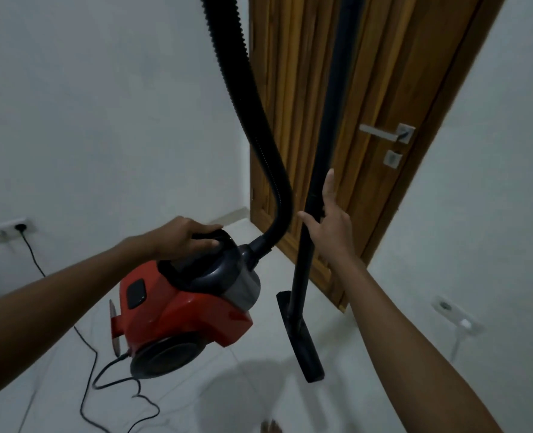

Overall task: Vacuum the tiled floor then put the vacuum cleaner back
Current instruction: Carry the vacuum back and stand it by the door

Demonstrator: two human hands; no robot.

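Closest in, the power cord (87,364) snakes loose over the tiled floor (55,401). The left hand (185,237) curls round the carry handle of the red vacuum cleaner (180,307), apparently lifting it clear of the floor, probably to shift it. The right hand (329,223) wraps the wand (309,232) so the floor nozzle (302,342) hangs steady. Hose (252,120) loops overhead; behind, a wooden door (384,89) and the wall socket (8,228) with the cord plugged in.

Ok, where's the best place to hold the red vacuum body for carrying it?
By the black handle on top of the vacuum body, coming from above. It arches clear of the casing, leaving room for fingers to curl under, as the left hand grips it now.
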